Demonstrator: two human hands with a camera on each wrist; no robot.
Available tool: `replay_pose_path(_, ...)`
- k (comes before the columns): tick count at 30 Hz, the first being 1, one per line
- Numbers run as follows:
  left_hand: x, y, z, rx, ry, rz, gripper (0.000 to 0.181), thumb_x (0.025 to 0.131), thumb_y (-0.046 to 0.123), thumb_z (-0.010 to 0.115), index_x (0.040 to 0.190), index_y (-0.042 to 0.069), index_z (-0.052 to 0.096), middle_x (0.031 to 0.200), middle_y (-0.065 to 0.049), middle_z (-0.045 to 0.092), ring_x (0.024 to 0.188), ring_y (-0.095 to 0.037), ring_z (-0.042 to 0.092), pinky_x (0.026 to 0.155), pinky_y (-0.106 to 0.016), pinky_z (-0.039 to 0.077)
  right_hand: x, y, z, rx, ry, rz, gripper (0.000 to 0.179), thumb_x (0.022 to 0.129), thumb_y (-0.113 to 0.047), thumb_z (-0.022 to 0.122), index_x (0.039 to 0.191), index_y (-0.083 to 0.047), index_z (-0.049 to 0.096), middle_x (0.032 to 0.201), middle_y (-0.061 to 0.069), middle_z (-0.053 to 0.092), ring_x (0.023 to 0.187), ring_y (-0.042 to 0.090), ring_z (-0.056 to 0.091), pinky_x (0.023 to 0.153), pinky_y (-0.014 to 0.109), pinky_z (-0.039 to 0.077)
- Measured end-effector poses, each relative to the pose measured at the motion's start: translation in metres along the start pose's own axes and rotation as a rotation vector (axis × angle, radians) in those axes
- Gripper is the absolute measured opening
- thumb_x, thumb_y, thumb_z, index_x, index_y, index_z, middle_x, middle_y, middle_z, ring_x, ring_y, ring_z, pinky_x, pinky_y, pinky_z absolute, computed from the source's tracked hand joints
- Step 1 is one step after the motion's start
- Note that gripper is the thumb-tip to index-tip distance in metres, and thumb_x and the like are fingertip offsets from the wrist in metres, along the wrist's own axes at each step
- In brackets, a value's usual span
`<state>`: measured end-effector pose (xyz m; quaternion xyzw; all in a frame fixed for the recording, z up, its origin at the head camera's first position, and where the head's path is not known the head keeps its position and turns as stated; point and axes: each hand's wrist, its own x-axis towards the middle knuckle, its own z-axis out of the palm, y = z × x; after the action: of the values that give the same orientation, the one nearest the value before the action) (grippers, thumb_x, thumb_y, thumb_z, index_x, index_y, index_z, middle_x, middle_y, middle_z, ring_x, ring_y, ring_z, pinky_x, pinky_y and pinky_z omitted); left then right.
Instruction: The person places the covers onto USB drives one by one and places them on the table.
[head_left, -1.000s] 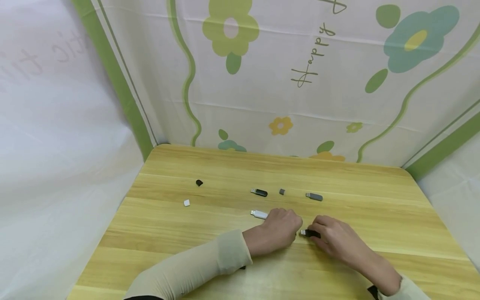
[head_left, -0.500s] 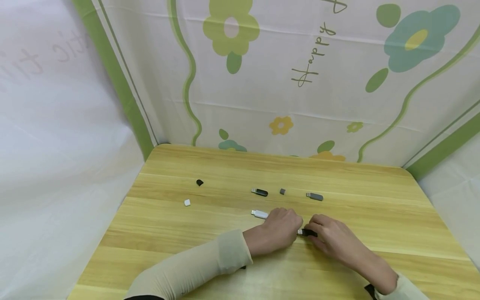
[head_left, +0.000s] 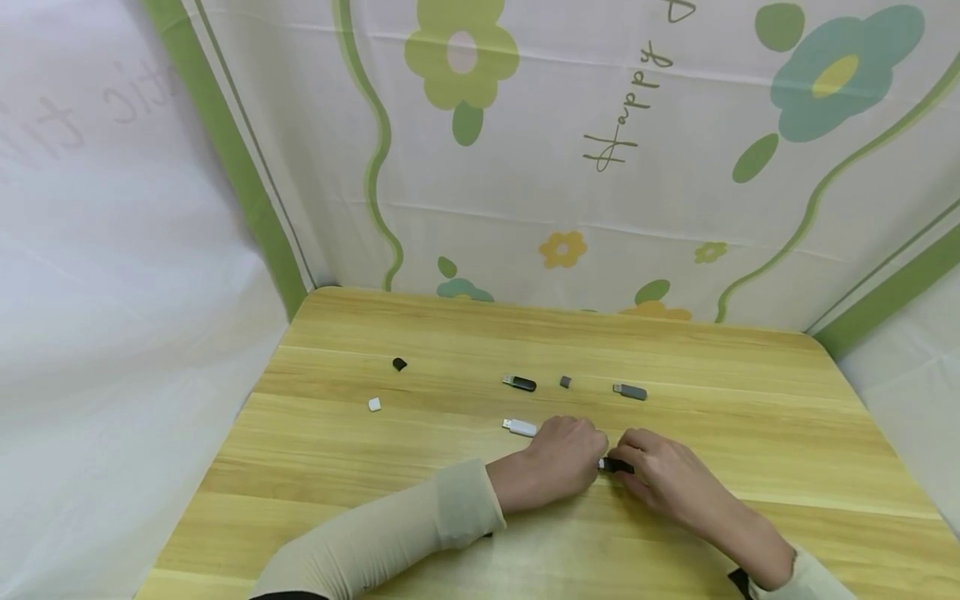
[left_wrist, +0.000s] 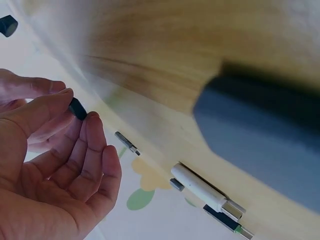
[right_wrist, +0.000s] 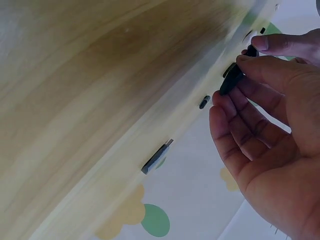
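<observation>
Near the front middle of the table, my right hand pinches a black USB flash drive between thumb and fingers. The drive's metal plug points left, toward my left hand. In the left wrist view, the left thumb and fingers pinch a small black cap. In the right wrist view the black drive meets the other hand's fingertips, and little of the plug shows. Whether the cap sits on the plug is hidden by the fingers. Just beyond the left hand lies a white USB flash drive, uncapped.
Farther back on the wooden table lie another black USB drive, a grey cap and a grey USB drive. Off to the left are a black cap and a white cap. A flowered curtain hangs behind.
My right hand has shifted slightly left, bringing the black drive's plug up against the left fingers; less of the plug's metal shows now. The left hand has stayed nearly still.
</observation>
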<state>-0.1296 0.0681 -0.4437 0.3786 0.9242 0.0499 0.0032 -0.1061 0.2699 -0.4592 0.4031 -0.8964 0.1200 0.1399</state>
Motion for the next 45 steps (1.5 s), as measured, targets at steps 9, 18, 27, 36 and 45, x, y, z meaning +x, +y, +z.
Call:
replay_pose_path(9,-0.0004,0.0003,-0.0015,-0.009,0.008,-0.003,0.026,0.095,0.014,0.073,0.072,0.022,0.065,0.062,0.01,0.05,0.057,-0.004,0.038,0.047,-0.021,0.037,0.0005,-0.0006,0.0015,0.036,0.035,-0.017,0.036,0.066,0.0,0.098,0.095,-0.009,0.079,0.092,-0.006,0.064,0.076,0.004,0.06,0.061,0.021,0.053)
replay_pose_path(18,-0.0018,-0.0003,-0.0014,-0.006,0.011,-0.003,0.033,0.097,0.018,0.073,0.068,0.022,0.058,0.063,0.01,0.049,0.056,-0.004,0.037,0.046,-0.02,0.035,0.0029,-0.0027,0.001,0.065,0.043,0.002,0.035,0.065,0.003,0.097,0.09,-0.01,0.077,0.091,-0.005,0.066,0.078,0.007,0.064,0.065,0.022,0.055)
replay_pose_path(27,-0.0013,0.0001,-0.0026,0.019,0.024,-0.006,0.034,0.099,0.019,0.072,0.069,0.022,0.059,0.064,0.011,0.052,0.057,-0.004,0.038,0.048,-0.02,0.035,0.0016,-0.001,0.0001,0.066,0.057,0.0,0.031,0.069,0.001,0.095,0.091,-0.009,0.077,0.091,-0.005,0.066,0.08,0.005,0.063,0.066,0.02,0.054)
replay_pose_path(36,-0.0031,0.0011,-0.0026,0.077,0.061,0.009,0.026,0.1,0.017,0.072,0.074,0.022,0.07,0.066,0.009,0.058,0.057,-0.002,0.042,0.047,-0.021,0.038,0.0041,-0.0024,-0.001,0.036,0.055,0.0,0.029,0.07,0.003,0.094,0.094,-0.005,0.078,0.094,-0.002,0.068,0.084,0.008,0.065,0.069,0.023,0.058)
replay_pose_path(45,-0.0031,0.0013,-0.0052,0.085,0.085,0.014,0.024,0.102,0.018,0.072,0.078,0.023,0.074,0.067,0.009,0.059,0.058,-0.002,0.038,0.048,-0.02,0.034,0.0056,-0.003,-0.0039,0.052,0.082,-0.015,0.032,0.07,0.004,0.092,0.099,-0.003,0.08,0.096,-0.001,0.07,0.087,0.009,0.066,0.073,0.019,0.056)
